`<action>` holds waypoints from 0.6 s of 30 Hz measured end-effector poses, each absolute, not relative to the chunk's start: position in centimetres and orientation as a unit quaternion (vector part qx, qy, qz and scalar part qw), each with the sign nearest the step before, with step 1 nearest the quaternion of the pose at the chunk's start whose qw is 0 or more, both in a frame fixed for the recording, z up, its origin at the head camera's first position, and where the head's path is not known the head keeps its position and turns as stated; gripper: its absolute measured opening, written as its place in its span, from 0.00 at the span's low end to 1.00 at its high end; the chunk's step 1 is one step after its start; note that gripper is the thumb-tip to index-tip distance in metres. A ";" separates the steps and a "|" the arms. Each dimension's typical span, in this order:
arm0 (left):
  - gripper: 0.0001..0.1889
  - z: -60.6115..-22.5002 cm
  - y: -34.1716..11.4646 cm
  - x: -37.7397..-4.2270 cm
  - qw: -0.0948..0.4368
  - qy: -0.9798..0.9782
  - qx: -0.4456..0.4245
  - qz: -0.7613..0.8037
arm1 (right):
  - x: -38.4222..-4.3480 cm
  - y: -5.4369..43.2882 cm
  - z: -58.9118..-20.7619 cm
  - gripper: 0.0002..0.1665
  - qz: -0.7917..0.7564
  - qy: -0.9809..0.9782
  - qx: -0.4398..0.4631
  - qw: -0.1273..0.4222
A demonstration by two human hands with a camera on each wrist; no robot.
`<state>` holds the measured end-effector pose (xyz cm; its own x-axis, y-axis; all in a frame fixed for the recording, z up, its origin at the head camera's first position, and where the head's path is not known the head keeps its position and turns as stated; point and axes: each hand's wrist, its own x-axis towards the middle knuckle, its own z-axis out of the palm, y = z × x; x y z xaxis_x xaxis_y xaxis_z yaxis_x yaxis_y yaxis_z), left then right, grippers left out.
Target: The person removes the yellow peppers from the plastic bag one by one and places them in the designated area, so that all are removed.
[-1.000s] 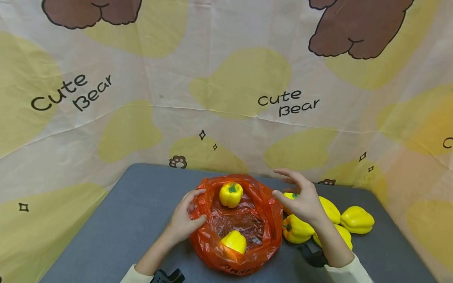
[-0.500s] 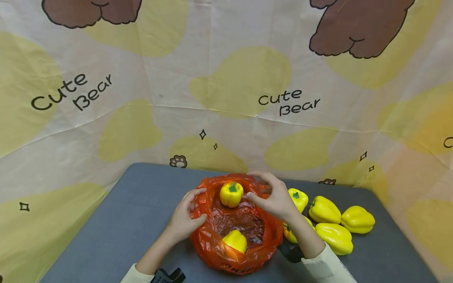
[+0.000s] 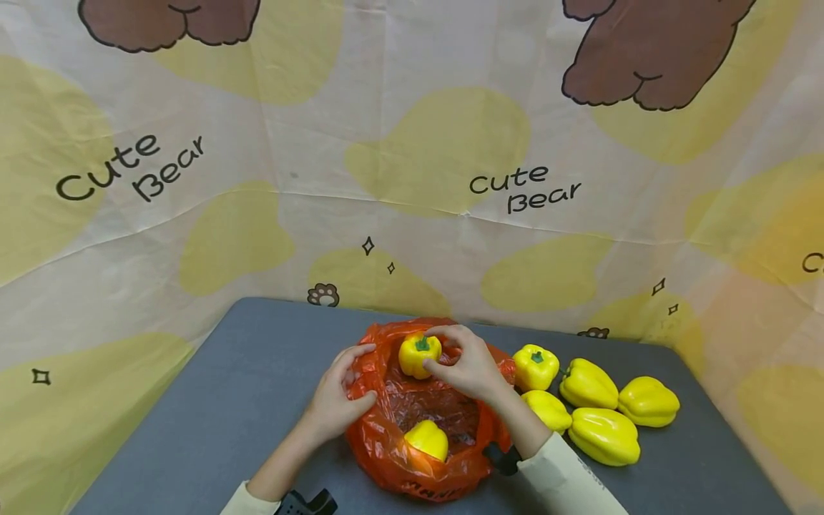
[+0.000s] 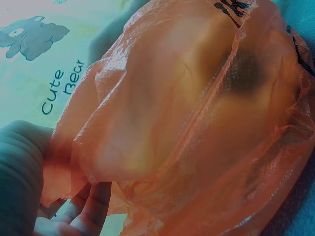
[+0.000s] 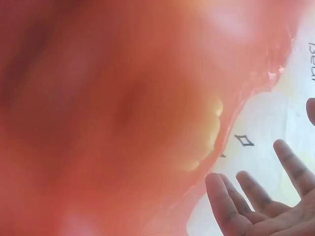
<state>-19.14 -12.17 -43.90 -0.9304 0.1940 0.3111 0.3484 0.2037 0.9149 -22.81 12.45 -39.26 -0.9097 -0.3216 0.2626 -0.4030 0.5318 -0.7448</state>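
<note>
A red plastic bag (image 3: 380, 458) stands with its mouth wide on the table. One yellow bell pepper (image 3: 412, 354) with a green stem is at the far side of its mouth, and another yellow pepper (image 3: 428, 438) lies at the near side. My left hand (image 3: 337, 397) holds the bag's left rim; in the left wrist view, thin film passes between its thumb side and fingers (image 4: 96, 209). My right hand (image 3: 470, 365) reaches over the bag, thumb and forefinger right beside the stemmed pepper. The right wrist view shows its fingers (image 5: 251, 189) spread, with blurred red film filling the foreground.
Several more yellow peppers (image 3: 605, 436) lie grouped right of the bag on the grey table (image 3: 257, 372). A printed cloth (image 3: 418, 143) hangs behind and beside the table. Dark straps (image 3: 305, 503) sit at the wrists.
My right hand has moved left, from over the loose peppers across the bag's mouth to the stemmed pepper. The left hand and the bag have hardly moved.
</note>
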 end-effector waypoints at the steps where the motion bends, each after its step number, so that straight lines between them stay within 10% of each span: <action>1: 0.35 -43.9 -12.2 -19.1 0.064 -0.774 -0.174 -0.605 | -22.9 12.3 -39.5 0.25 0.438 -0.875 0.203 0.047; 18: 0.35 -44.1 -12.1 -19.3 0.063 -0.777 -0.169 -0.603 | -24.2 11.4 -41.8 0.23 0.404 -0.897 0.164 0.065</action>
